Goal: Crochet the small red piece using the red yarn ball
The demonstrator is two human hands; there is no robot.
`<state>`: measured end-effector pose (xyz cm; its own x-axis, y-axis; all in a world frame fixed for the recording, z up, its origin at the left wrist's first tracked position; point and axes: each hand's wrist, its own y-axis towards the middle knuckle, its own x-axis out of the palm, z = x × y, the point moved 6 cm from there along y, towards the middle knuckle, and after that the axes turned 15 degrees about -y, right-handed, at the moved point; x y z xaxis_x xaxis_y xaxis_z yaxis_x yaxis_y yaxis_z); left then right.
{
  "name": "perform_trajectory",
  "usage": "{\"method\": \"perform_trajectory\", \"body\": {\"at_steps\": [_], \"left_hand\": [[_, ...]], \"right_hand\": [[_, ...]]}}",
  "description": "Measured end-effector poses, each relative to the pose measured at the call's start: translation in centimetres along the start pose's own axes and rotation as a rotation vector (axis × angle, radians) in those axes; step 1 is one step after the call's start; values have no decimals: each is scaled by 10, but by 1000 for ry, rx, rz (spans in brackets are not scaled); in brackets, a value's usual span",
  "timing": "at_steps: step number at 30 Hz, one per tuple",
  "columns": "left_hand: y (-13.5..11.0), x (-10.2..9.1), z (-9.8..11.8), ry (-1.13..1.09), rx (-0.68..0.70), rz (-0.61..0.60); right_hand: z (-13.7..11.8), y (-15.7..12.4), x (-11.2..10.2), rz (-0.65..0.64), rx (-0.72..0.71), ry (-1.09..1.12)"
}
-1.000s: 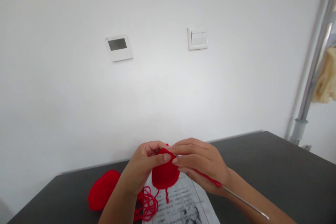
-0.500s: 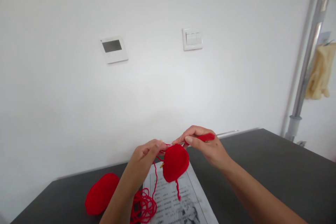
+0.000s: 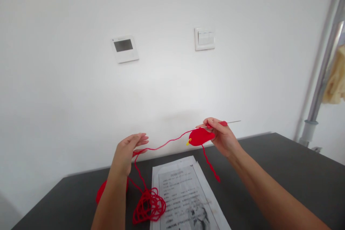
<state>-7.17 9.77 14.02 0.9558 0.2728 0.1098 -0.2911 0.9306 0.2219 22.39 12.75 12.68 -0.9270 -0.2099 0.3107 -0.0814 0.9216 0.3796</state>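
My right hand (image 3: 220, 134) grips a crochet hook (image 3: 223, 123) with a red handle, its metal shaft sticking out to the right. A red crocheted piece (image 3: 201, 137) hangs at the hook's left end, with a yellow stitch marker (image 3: 189, 141) on its edge and a yarn tail (image 3: 210, 163) dangling below. My left hand (image 3: 131, 148) is well apart to the left, its fingers partly extended, with the red yarn (image 3: 167, 143) running through them. From there the strand slopes up to the hook and another length drops to the table.
Loose yarn loops (image 3: 149, 205) lie on the dark table (image 3: 258, 158), beside and partly on printed sheets (image 3: 185, 194). Behind my left forearm, a red yarn ball (image 3: 100, 191) is mostly hidden. A white wall (image 3: 161, 90) rises behind the table; a metal pole (image 3: 320, 90) stands at right.
My left hand has moved left, away from the crocheted piece, drawing the strand out between the hands. My right hand has shifted up and right with the hook and piece, which now appears flatter.
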Motion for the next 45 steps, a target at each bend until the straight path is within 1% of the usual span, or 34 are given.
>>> {"method": "perform_trajectory", "body": {"at_steps": [2, 4, 5, 7, 8, 9, 10, 11, 13, 16, 19, 24, 26, 29, 31, 34, 36, 38, 40, 42, 43, 45], "left_hand": [[1, -4, 1, 177, 62, 56], [-3, 3, 0, 245, 95, 48], [-6, 11, 0, 263, 108, 16], [-18, 36, 0, 259, 110, -97], [-25, 51, -1, 224, 93, -190], [-34, 69, -4, 83, 37, -319], [-42, 82, -5, -96, -10, -376], [-48, 92, -7, -251, -66, -406], [-55, 105, -13, -446, -170, -414], [-56, 109, -24, -608, -308, -351], [-56, 107, -28, -690, -418, -324], [-57, 108, -28, -779, -551, -335], [-57, 110, -27, -830, -597, -362], [-57, 109, -25, -900, -638, -361], [-57, 107, -22, -948, -632, -354], [-57, 105, -17, -1035, -615, -377], [-58, 104, -11, -1142, -607, -412], [-59, 101, -2, -1269, -567, -434], [-58, 95, 7, -1361, -473, -414], [-58, 88, 15, -1357, -330, -368], [-59, 85, 19, -1303, -250, -341], [-60, 79, 26, -1124, -53, -314]], "right_hand": [[1, 0, 0, -6, 8, -12], [3, -1, 4, -36, 19, -29], [5, -3, 8, -61, 25, -34], [8, -6, 18, -125, 39, -30], [10, -9, 23, -150, 46, -18], [13, -11, 29, -182, 57, -15], [16, -14, 35, -218, 68, -16], [19, -18, 42, -267, 81, -24], [22, -24, 54, -334, 81, -42], [24, -30, 64, -386, 71, -64], [24, -33, 66, -390, 80, -63], [20, -31, 64, -380, 54, -54], [19, -31, 64, -372, 50, -33], [17, -30, 63, -360, 46, -1], [16, -30, 62, -352, 40, 2], [15, -29, 61, -351, 30, -11], [15, -30, 61, -368, 23, -22], [16, -31, 62, -395, 23, -34], [16, -33, 64, -426, 26, -52], [15, -36, 67, -459, 14, -86], [13, -38, 69, -477, 1, -114], [9, -42, 72, -506, -37, -186]]}}
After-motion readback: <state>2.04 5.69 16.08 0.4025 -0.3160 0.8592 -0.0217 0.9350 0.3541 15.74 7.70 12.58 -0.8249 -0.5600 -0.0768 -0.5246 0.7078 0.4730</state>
